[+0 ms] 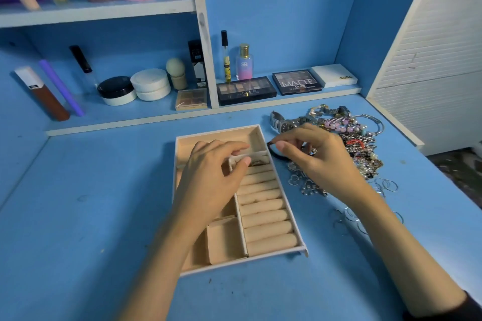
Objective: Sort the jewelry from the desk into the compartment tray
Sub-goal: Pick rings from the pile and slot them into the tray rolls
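Two hands: my left hand (pixel 211 172) hovers over the pale beige compartment tray (pixel 219 133), fingers loosely bent, thumb tip by a small compartment (pixel 257 163) that holds a ring. I cannot tell whether it pinches anything.
Right hand: my right hand (pixel 313 154) pinches the thin dark loop bracelet (pixel 276 152) between thumb and forefinger, just beside the tray's right wall.
Handling: I judge the bracelet light and limp, likely cord or elastic. It should droop and swing rather than break.
Where to hold: a fingertip pinch on the band itself seems enough. A second pinch from my left hand would steady it.
Likely home: an open square compartment, not the padded beige ring rolls (pixel 263 206).
Pile: the tangled heap of beaded and metal jewelry (pixel 360 148) lies on the blue desk (pixel 104 190) right of the tray, with a silver wristwatch (pixel 285 125) at its far edge. I expect its chains to snag, so I would lift them slowly.
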`<state>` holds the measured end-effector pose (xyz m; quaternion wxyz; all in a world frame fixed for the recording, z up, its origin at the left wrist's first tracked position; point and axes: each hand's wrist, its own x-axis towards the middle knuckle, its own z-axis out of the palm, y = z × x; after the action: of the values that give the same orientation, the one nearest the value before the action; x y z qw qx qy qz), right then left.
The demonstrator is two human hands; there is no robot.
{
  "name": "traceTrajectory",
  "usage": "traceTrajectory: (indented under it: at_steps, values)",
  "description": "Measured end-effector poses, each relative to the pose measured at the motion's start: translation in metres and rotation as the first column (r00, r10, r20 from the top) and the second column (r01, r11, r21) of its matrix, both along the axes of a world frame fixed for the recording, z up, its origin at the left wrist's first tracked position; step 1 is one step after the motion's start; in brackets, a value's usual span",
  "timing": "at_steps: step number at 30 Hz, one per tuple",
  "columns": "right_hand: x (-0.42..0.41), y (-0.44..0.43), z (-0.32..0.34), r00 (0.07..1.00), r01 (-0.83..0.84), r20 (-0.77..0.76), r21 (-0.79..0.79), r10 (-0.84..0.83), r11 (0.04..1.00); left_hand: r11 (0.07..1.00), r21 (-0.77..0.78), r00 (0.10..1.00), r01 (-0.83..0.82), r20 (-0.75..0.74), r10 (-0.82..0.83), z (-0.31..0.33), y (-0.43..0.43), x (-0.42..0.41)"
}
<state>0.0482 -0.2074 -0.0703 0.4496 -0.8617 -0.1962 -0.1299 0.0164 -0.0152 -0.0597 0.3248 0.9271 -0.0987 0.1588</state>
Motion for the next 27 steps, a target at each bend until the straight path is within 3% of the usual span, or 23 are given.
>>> traceTrajectory:
  at_steps: [5,11,17,27]
  values:
    - [-0.031,-0.046,0.003,0.995,0.090,-0.038,0.072,-0.088,0.993,0.980,-0.006,0.979,0.197,0.045,-0.197,0.005,-0.045,-0.023]
    - [-0.056,-0.079,-0.014,0.967,0.239,0.091,0.014,-0.239,0.971,0.883,0.123,0.891,0.454,-0.069,-0.449,-0.016,-0.092,-0.028]
    - [-0.055,-0.082,-0.024,0.953,0.281,0.123,-0.026,-0.276,0.959,0.821,0.260,0.861,0.508,-0.183,-0.475,-0.015,-0.099,-0.021]
    - [-0.055,-0.084,-0.015,0.973,0.221,0.068,0.008,-0.221,0.975,0.822,0.333,0.886,0.463,-0.200,-0.418,-0.012,-0.108,-0.021]
